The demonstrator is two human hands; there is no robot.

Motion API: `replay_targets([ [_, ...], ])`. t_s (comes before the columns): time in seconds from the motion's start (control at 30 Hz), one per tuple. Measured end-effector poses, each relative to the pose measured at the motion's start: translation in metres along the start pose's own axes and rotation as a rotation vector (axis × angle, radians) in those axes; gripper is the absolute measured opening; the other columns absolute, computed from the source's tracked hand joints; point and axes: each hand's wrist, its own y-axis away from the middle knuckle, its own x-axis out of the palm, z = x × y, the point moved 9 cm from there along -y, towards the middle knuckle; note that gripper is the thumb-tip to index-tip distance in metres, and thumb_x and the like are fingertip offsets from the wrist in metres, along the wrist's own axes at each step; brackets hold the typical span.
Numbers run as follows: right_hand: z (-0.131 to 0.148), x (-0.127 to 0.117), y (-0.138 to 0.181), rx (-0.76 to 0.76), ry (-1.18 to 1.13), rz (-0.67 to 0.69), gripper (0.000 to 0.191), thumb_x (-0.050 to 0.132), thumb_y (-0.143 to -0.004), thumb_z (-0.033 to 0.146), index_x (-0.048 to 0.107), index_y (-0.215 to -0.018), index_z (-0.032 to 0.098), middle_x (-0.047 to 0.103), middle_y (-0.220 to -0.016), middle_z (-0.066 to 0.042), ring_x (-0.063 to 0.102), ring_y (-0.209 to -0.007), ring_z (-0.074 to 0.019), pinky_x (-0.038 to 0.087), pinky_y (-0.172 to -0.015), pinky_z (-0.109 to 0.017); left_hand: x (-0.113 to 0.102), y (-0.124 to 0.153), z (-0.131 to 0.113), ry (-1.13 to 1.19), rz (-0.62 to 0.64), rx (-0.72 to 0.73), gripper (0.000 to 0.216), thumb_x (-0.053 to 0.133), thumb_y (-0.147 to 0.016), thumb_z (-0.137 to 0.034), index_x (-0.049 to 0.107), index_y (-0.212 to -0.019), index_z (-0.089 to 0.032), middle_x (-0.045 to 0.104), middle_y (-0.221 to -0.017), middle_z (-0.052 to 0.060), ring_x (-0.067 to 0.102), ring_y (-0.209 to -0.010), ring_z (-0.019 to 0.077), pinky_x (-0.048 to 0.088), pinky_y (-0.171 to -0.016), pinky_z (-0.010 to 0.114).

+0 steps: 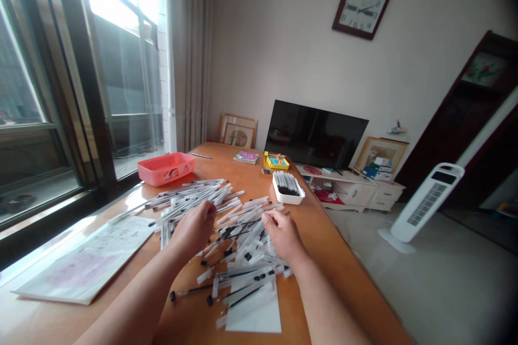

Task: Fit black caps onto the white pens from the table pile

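A pile of several clear pen barrels and black refills (pixel 226 215) lies spread across the wooden table (pixel 332 259). My left hand (pixel 195 228) rests on the left part of the pile with its fingers curled down among the pens. My right hand (pixel 283 234) is at the pile's right side, fingers bent and pinched on pen parts that I cannot name. A white tray (pixel 288 188) with several black-tipped pens stands just beyond the pile.
A pink plastic basket (pixel 165 168) stands at the far left. A plastic sleeve with papers (pixel 87 259) lies at the near left, a white sheet (pixel 254 315) under the pile's near edge. A yellow box (pixel 275 161) and a booklet (pixel 246 157) sit at the table's far end. A white tower fan (pixel 424 199) stands on the floor to the right.
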Motion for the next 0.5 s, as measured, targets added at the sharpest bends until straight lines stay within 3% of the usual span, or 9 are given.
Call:
replay_targets([
  [0.1, -0.005, 0.007, 0.001, 0.108, -0.116, 0.021, 0.047, 0.052, -0.095, 0.063, 0.068, -0.088, 0.019, 0.066, -0.073, -0.002, 0.061, -0.067, -0.0186, 0.046, -0.061, -0.027, 0.013, 0.014, -0.039, 0.164, 0.066, 0.214, 0.014, 0.042, -0.098, -0.031, 0.054, -0.096, -0.024, 0.068, -0.091, 0.004, 0.061, -0.083, 0.0203, 0.041, -0.072, 0.029],
  [0.23, -0.011, 0.017, 0.005, 0.217, -0.245, 0.052, 0.054, 0.046, -0.095, 0.070, 0.059, -0.079, 0.021, 0.062, -0.065, -0.001, 0.054, -0.055, -0.0154, 0.040, -0.052, -0.026, 0.025, 0.031, -0.070, 0.257, 0.124, 0.290, 0.014, 0.044, -0.099, -0.032, 0.055, -0.096, -0.024, 0.068, -0.089, 0.003, 0.061, -0.082, 0.0200, 0.041, -0.072, 0.029],
  [0.37, -0.001, 0.016, 0.005, 0.145, -0.258, -0.007, 0.049, 0.050, -0.096, 0.066, 0.057, -0.075, 0.022, 0.054, -0.058, 0.002, 0.051, -0.056, -0.0154, 0.041, -0.055, -0.026, 0.028, 0.040, -0.086, 0.276, 0.132, 0.296, 0.023, 0.046, -0.100, -0.041, 0.061, -0.100, -0.024, 0.070, -0.095, 0.006, 0.064, -0.088, 0.0233, 0.042, -0.074, 0.030],
  [0.5, 0.009, 0.002, 0.003, 0.066, -0.243, -0.145, 0.034, 0.056, -0.094, 0.055, 0.061, -0.092, 0.022, 0.057, -0.067, 0.001, 0.051, -0.061, -0.0166, 0.042, -0.056, -0.027, 0.028, 0.043, -0.096, 0.256, 0.120, 0.299, 0.031, 0.045, -0.100, -0.046, 0.068, -0.094, -0.026, 0.070, -0.096, 0.008, 0.065, -0.090, 0.0255, 0.041, -0.077, 0.032],
])
